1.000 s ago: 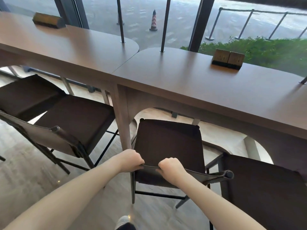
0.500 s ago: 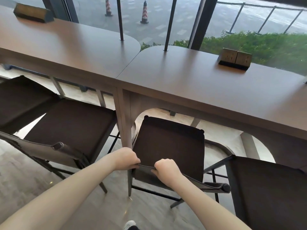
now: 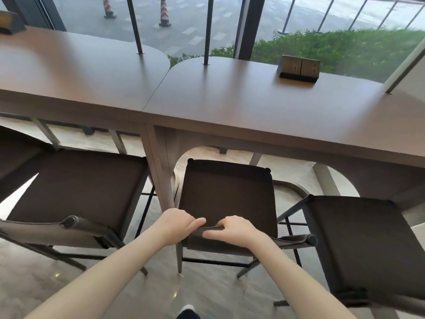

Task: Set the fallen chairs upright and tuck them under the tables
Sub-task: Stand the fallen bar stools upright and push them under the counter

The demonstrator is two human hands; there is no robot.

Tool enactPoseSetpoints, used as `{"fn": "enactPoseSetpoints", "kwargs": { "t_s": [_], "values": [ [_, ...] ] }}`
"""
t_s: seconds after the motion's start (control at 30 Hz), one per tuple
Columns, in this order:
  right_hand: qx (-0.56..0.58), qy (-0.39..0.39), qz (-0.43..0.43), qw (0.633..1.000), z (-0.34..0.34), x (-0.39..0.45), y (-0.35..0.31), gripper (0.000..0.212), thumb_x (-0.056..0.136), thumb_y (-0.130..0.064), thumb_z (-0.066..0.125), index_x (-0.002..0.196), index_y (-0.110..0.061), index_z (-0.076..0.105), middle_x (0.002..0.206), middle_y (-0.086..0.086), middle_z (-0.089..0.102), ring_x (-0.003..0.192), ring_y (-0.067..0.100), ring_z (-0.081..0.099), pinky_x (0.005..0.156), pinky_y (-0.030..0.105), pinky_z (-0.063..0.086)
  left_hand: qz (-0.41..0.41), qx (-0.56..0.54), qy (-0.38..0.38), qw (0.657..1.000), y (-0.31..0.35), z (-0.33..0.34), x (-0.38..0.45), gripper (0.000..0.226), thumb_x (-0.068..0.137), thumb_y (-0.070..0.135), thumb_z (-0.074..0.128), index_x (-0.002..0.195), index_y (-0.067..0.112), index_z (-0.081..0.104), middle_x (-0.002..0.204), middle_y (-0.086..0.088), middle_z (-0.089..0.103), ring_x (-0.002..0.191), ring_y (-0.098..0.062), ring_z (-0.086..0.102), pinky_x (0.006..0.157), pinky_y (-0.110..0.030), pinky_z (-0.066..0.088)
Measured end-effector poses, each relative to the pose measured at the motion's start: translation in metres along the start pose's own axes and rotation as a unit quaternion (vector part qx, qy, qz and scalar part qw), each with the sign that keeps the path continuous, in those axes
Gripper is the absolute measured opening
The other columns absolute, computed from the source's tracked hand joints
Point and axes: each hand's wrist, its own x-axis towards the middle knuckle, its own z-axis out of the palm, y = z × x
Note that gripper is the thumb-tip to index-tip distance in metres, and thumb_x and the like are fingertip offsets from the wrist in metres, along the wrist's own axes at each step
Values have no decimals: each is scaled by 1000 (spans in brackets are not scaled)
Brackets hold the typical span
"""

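Note:
A dark brown upright chair (image 3: 226,194) stands in front of me, its seat facing the brown table (image 3: 253,116) and its front edge near the table's rim. My left hand (image 3: 177,226) and my right hand (image 3: 234,230) both grip the top of its low backrest, close together, fingers curled over the strap. The chair's left front corner sits right beside the table leg (image 3: 161,176).
Another upright chair (image 3: 78,187) stands to the left under the second table (image 3: 76,72), and one (image 3: 363,245) to the right. A small wooden box (image 3: 299,69) sits on the tabletop. Thin black poles (image 3: 207,31) rise at the tables' far edge by the window.
The chair has slid forward toward the table with both hands on its backrest, and my view has moved closer over it.

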Motion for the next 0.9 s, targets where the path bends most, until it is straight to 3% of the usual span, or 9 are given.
{"fn": "enactPoseSetpoints", "kwargs": {
  "t_s": [0.1, 0.17, 0.23, 0.3, 0.33, 0.43, 0.57, 0.9],
  "values": [
    [253, -10, 58, 966, -3, 1, -2, 74, 82, -76, 41, 132, -24, 57, 133, -4, 57, 119, 18, 54, 101, 33, 40, -89, -216, 52, 971, 5, 3, 0, 52, 102, 48, 22, 109, 21, 66, 95, 4, 69, 92, -15, 64, 80, -31, 49],
    [415, 44, 81, 905, -5, 4, -3, 58, 95, -59, 39, 135, -20, 54, 138, 2, 55, 118, 22, 55, 107, 37, 39, -153, -406, 90, 896, 5, 8, 5, 51, 100, 52, 25, 103, 28, 70, 97, 9, 71, 94, -12, 64, 92, -38, 49],
    [509, 107, 59, 852, -7, 1, -4, 47, 103, -44, 31, 137, -18, 51, 140, 0, 52, 125, 24, 53, 107, 36, 39, -187, -565, 114, 795, 6, 6, 12, 44, 102, 47, 28, 102, 28, 68, 97, 5, 71, 92, -17, 65, 98, -44, 45],
    [549, 181, 10, 816, -8, -8, -3, 45, 104, -43, 24, 135, -24, 51, 142, -3, 51, 129, 23, 50, 109, 37, 38, -204, -652, 128, 719, 4, -4, 16, 44, 104, 41, 26, 111, 21, 65, 104, -2, 69, 96, -24, 64, 103, -45, 41],
    [568, 206, -7, 797, -8, -11, -2, 45, 104, -44, 23, 134, -27, 51, 142, -4, 51, 130, 22, 50, 110, 38, 38, -201, -671, 135, 701, 3, -10, 18, 45, 104, 39, 25, 116, 17, 63, 108, -4, 68, 100, -26, 63, 104, -44, 41],
    [612, 243, -37, 751, -12, -16, 0, 49, 102, -49, 21, 136, -28, 51, 142, -4, 51, 127, 22, 51, 111, 43, 38, -160, -692, 161, 685, 2, -26, 24, 45, 105, 37, 25, 123, 14, 59, 114, -7, 67, 109, -26, 62, 104, -41, 42],
    [628, 270, -67, 727, -29, -25, -1, 46, 101, -51, 24, 130, -31, 54, 139, -4, 54, 126, 21, 53, 109, 43, 39, -92, -694, 178, 692, 15, -55, 37, 47, 105, 36, 24, 127, 11, 57, 120, -10, 65, 109, -25, 62, 103, -38, 43],
    [636, 323, -60, 698, -28, -83, 59, 40, 101, -49, 28, 127, -34, 56, 132, -9, 59, 123, 18, 56, 104, 37, 44, -28, -669, 117, 734, 97, -62, 63, 37, 105, 33, 28, 119, 17, 59, 118, -8, 66, 107, -22, 63, 104, -39, 44]
  ]
}}
